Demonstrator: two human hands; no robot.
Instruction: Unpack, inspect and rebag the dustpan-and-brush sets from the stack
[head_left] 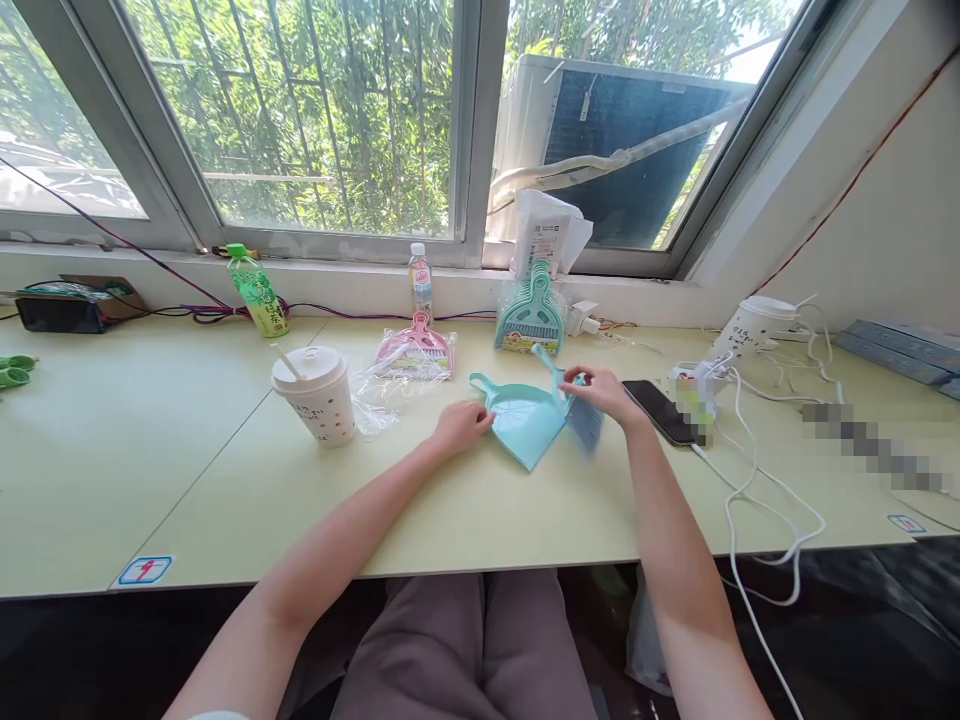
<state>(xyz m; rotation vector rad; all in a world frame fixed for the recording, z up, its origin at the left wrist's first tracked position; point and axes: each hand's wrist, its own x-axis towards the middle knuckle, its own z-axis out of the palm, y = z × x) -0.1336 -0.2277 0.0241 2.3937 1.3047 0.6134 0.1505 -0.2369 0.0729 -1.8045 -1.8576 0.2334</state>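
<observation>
A turquoise dustpan (525, 420) lies on the table in front of me, its handle pointing to the back left. My left hand (463, 428) is closed at the dustpan's left edge, fingertips on the rim. In my right hand (600, 390) is a small turquoise hand brush (585, 425), pinched near where its handle meets the head. The brush is tilted over the dustpan's right side, and its blue-grey bristles are blurred and point down. Behind the dustpan, a stack of turquoise dustpan-and-brush sets (530, 315) leans near the window.
A pink dustpan set (418, 348) in clear wrap lies behind my left hand. A lidded paper cup (315, 395) stands at the left, with a green-capped bottle (257, 290) behind it. On the right are a phone (661, 412), white cables (739, 490) and another cup (752, 328).
</observation>
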